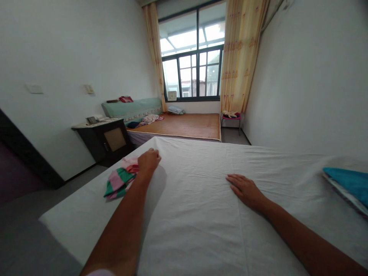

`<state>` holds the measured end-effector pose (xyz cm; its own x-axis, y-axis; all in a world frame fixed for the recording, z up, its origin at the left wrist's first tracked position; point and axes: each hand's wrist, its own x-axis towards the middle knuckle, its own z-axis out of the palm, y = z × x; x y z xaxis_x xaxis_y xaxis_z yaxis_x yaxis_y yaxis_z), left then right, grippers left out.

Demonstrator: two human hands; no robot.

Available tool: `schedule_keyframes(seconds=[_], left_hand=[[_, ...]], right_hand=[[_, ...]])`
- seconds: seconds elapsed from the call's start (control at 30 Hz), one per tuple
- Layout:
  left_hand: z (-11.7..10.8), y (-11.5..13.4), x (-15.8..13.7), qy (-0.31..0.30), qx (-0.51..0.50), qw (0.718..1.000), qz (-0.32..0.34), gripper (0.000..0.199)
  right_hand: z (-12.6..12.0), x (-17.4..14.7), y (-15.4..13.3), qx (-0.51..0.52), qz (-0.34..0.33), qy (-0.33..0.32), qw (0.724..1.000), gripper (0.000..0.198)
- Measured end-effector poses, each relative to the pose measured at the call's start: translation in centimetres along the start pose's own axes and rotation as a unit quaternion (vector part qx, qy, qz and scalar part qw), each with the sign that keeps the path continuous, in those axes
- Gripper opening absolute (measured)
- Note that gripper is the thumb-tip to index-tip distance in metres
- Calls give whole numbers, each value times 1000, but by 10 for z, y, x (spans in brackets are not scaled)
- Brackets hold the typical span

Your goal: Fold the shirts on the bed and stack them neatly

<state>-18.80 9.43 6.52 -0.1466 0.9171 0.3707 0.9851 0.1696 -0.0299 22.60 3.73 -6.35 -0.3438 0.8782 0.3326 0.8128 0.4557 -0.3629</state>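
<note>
at the far left a pale switch plate [34,89] sits on the wall, and right of it, on the floor, stands a dark cabinet [99,143] with small items on its top. near the left edge of the white sheet [195,214], which covers the near bed, lies a crumpled striped garment [116,182] in pink and green, with a pink and red part partly hidden by the left wrist. just right of it the left hand [149,160] is over the sheet's far left part, its fingers curled inward; i cannot tell whether they grip anything. beyond, at the far side, is a bed with a brown mat [189,124], loose clothes [151,119] on its left part, and a square clock [172,96] on the sill behind. the right hand [244,189] lies palm down on the sheet right of the middle, fingers straight and unclosed, holding nothing. farther off, a small stool [231,117] stands below the yellow curtain [238,57]. at the near right, a blue folded cloth [349,184] rests on the sheet.
</note>
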Motion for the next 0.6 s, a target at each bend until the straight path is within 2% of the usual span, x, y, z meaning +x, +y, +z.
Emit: schedule_keyframes(seconds=[0.07,0.1,0.13,0.2,0.23,0.27,0.33,0.37,0.43,0.5,0.6], left_hand=[[-7,53,-21,52,-82,986,134,27],[-10,82,-35,68,-130,966,213,26],[-11,109,-52,65,-168,935,306,25],[-10,154,-86,38,-194,854,481,20],[-8,169,-101,32,-195,814,546,19],[-5,178,-113,32,-198,796,571,21],[3,182,-126,27,-195,797,570,23],[8,179,-126,23,-192,810,554,23],[20,168,-116,13,-184,841,509,20],[32,157,-99,14,-192,871,453,18],[44,151,-78,27,-234,894,380,22]], right_hand=[[-6,3,-1,90,34,22,995,39],[-10,4,-1,151,61,36,986,38],[-15,5,1,219,94,54,970,38],[-25,4,9,350,170,101,916,38],[-30,3,16,396,208,128,885,39],[-34,1,24,421,243,158,860,38],[-43,-4,42,411,300,198,838,38],[-47,-5,49,389,318,200,841,38],[-51,-7,58,337,328,182,864,41],[-52,-4,56,277,293,159,901,44],[-51,2,31,220,162,97,957,42]])
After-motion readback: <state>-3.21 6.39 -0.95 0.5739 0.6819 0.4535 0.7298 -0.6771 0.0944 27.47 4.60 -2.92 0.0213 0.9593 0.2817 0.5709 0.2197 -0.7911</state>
